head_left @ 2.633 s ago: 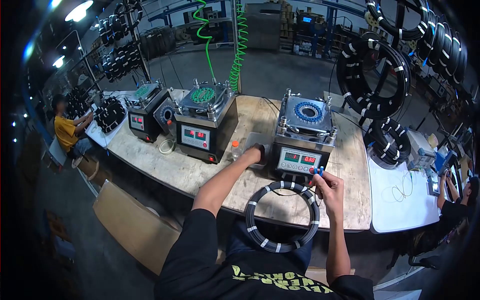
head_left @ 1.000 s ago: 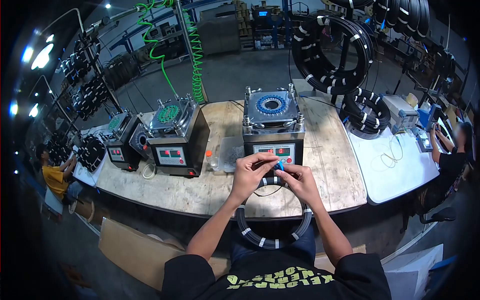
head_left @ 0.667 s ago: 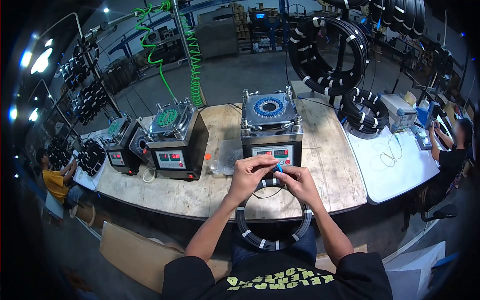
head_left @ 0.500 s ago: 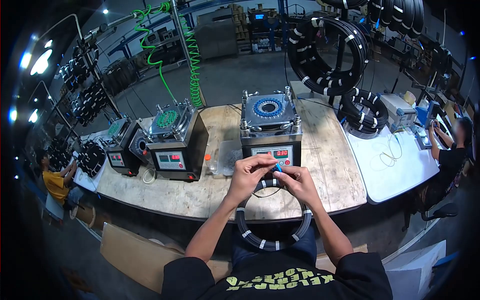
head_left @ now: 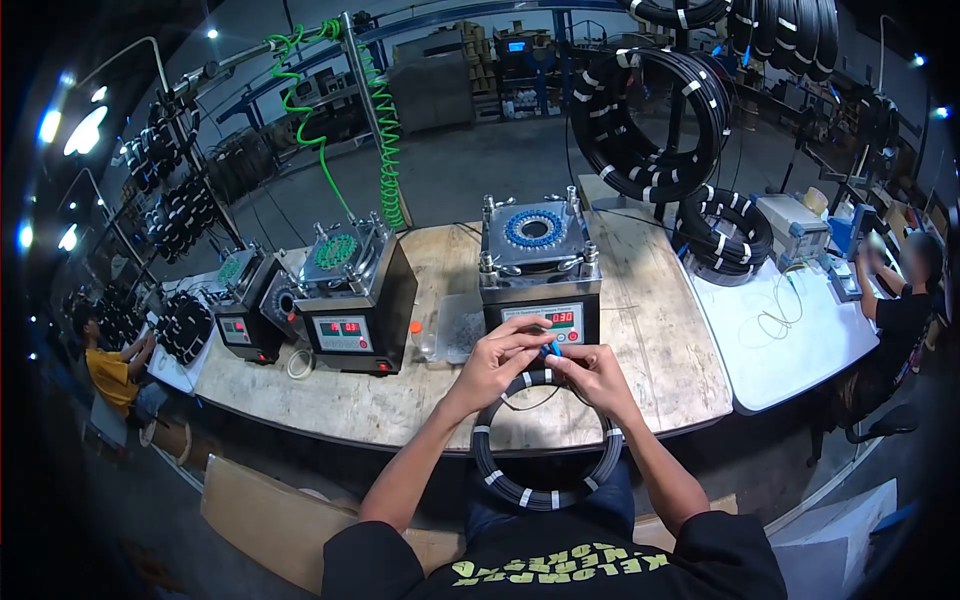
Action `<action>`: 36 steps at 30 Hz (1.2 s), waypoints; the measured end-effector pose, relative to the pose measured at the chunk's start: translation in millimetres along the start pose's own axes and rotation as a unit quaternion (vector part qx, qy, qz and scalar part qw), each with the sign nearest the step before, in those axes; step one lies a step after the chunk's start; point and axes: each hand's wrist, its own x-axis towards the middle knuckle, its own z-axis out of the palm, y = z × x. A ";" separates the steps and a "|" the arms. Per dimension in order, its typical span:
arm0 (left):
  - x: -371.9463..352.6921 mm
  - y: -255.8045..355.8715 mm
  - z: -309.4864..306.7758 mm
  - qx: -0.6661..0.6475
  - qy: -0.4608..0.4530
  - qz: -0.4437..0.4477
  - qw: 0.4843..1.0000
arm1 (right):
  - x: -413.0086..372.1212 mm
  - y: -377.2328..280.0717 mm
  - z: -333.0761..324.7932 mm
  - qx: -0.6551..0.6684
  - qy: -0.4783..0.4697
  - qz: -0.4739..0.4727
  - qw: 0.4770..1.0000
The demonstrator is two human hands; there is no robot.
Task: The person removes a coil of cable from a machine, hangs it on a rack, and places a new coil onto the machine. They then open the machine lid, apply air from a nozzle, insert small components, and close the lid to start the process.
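Note:
A small blue cable connector [head_left: 551, 348] is pinched between my two hands, above the front of the bench. My left hand [head_left: 497, 366] closes on it from the left, fingers bent over its top. From the right, my right hand [head_left: 594, 379] grips it between thumb and fingers. Just below hangs a coil of black cable [head_left: 484, 457] bound with white bands, partly over the bench edge and my lap. A thin loose length of the cable arcs under my fingers. My fingers cover much of the connector.
A polishing machine [head_left: 537, 260] with a ring of blue connectors stands straight ahead. Two similar machines, one of them here [head_left: 352, 290], hold green ones at left. A clear tray [head_left: 459, 327] sits between. Large cable coils [head_left: 722, 232] lie at right. Two people work at the sides.
The whole scene sits slightly lower in the picture, as the head view has tipped up a little. Both hands stay on the blue connector, with only small finger shifts.

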 end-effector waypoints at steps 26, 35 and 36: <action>-123.2 -120.4 -13.4 0.226 -0.152 -0.284 0.920 | -70.9 149.1 -20.7 -0.585 -0.344 0.009 0.735; -144.6 -101.1 -11.2 0.455 -0.008 -0.175 0.873 | -54.8 90.4 -63.0 -0.600 -0.124 0.026 0.790; -148.8 -111.7 -16.4 0.413 -0.027 -0.220 0.883 | -53.8 101.2 -76.2 -0.633 -0.084 0.104 0.763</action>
